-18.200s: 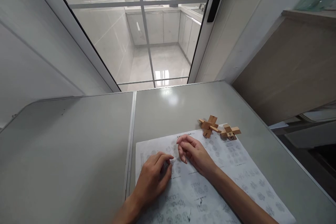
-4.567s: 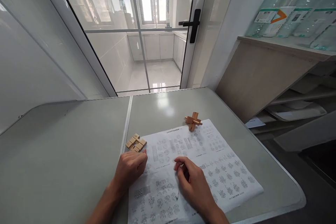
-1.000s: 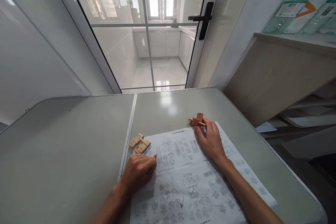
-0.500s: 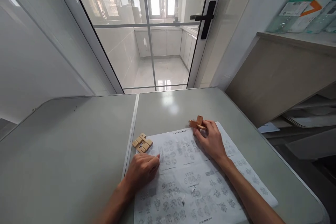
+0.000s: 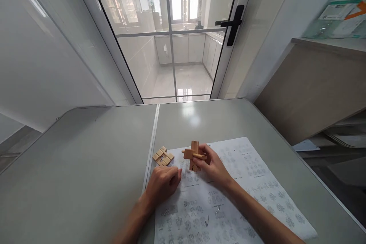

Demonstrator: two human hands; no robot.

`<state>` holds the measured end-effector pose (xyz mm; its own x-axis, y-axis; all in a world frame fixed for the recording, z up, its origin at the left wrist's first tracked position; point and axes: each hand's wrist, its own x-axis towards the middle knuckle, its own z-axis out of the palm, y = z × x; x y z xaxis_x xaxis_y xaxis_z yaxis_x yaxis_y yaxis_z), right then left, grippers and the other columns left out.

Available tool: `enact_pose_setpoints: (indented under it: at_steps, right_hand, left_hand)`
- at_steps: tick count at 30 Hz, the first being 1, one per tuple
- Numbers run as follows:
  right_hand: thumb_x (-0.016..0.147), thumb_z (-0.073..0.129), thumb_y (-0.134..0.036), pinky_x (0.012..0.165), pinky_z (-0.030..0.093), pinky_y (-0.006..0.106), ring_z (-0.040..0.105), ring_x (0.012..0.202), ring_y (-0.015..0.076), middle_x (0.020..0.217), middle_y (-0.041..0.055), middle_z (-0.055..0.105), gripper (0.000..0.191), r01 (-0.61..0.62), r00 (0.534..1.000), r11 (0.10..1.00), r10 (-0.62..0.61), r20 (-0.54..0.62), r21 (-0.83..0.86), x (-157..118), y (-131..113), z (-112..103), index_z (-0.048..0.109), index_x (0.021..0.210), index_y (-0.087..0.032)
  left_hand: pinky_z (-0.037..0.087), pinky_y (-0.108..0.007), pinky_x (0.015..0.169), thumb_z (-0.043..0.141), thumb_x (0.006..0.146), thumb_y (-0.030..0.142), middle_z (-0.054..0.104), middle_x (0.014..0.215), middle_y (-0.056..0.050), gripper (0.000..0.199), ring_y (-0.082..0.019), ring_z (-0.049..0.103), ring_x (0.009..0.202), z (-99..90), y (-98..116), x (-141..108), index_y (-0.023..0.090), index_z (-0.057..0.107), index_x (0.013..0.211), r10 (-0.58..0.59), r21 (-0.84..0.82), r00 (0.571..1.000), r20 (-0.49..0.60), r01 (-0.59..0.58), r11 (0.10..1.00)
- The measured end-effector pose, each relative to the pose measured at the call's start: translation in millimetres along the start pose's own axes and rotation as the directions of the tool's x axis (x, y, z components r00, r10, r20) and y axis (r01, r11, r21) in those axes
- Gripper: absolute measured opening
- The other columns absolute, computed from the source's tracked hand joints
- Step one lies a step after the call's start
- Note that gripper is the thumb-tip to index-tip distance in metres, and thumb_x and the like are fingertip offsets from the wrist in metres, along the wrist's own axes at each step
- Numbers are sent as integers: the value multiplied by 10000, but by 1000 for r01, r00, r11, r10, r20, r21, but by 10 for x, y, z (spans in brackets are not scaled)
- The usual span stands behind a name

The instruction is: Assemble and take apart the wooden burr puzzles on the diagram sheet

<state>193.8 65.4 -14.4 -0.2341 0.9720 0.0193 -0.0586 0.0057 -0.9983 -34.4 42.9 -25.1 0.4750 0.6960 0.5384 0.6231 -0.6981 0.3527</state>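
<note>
In my right hand (image 5: 213, 166) is a wooden burr puzzle (image 5: 195, 152), its brown pieces crossing one another. My thumb and fingers pinch it from the right, above the upper part of the printed sheet (image 5: 228, 206). My left hand (image 5: 164, 181) rests closed at the sheet's left edge. Its fingers curl under, so what they hold, if anything, is hidden. Just beyond its knuckles lies a flat group of pale notched wooden pieces (image 5: 162, 156), at the sheet's top left corner and apart from the puzzle.
The grey-green table (image 5: 100, 152) has a pale seam strip (image 5: 154, 126) left of the sheet. Behind it stands a glass door (image 5: 188, 72) with a black handle (image 5: 235, 24). At the right, wrapped plastic bottles (image 5: 337, 19) sit on a shelf (image 5: 320, 47).
My right hand has brought the burr puzzle left and nearer to me, from the sheet's top edge toward my left hand. The left hand stays closed at the sheet. The view has shifted slightly.
</note>
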Motion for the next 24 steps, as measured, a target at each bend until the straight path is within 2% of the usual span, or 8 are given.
enact_pose_setpoints:
  at_steps: [3,5,8,9,13,18,24]
  right_hand:
    - [914,753,-535,783,571,344,696,898,238,977,40,715,355,-39,998,995,34,54,88,-79,73,65,604,1046,-241]
    - [911,765,-533,753,554,323,672,854,219,953,29,703,356,-13,998,998,8,69,61,-115,113,74,613,1044,-240]
    - [920,759,-531,721,544,312,646,800,202,902,19,688,351,26,996,1000,-26,85,2,-138,149,84,626,1054,-235]
    - [920,759,-532,707,546,311,642,781,198,887,17,686,352,31,996,999,-30,88,-14,-141,158,90,631,1057,-233]
    - [911,769,-529,699,564,329,653,769,205,867,19,698,353,22,992,998,-13,125,-66,-147,171,121,655,1078,-240]
    - [921,749,-552,730,582,358,681,794,223,879,25,722,361,-18,989,999,25,148,-48,-152,111,118,666,1099,-249]
    - [980,702,-538,772,578,365,707,854,228,984,53,751,355,-21,982,999,14,189,34,-136,84,90,665,1173,-242]
  left_hand:
    - [284,-236,497,620,965,150,409,576,93,303,-72,352,471,-44,39,2,216,437,733,-70,-15,998,-6,70,997]
    - [316,-208,490,696,912,203,474,647,93,186,-68,393,484,-69,70,-5,217,510,913,-147,-117,989,15,147,982]
    - [375,-188,484,763,856,264,560,793,62,495,-78,475,531,-84,104,-23,229,463,1249,-248,-338,964,96,266,903]
    - [395,-188,491,746,878,269,570,816,54,525,-83,497,545,-84,108,-29,237,439,1303,-266,-378,956,124,293,878]
    - [411,-200,509,690,959,281,558,758,71,438,-96,515,545,-73,102,-33,254,447,1321,-301,-393,932,202,359,847]
    - [439,-216,521,823,864,320,588,773,62,688,-119,557,578,-61,112,-27,262,415,1415,-307,-384,921,240,380,841]
    - [467,-202,526,781,905,297,586,744,74,745,-111,567,567,-34,167,-20,274,356,1517,-374,-525,875,307,483,701]
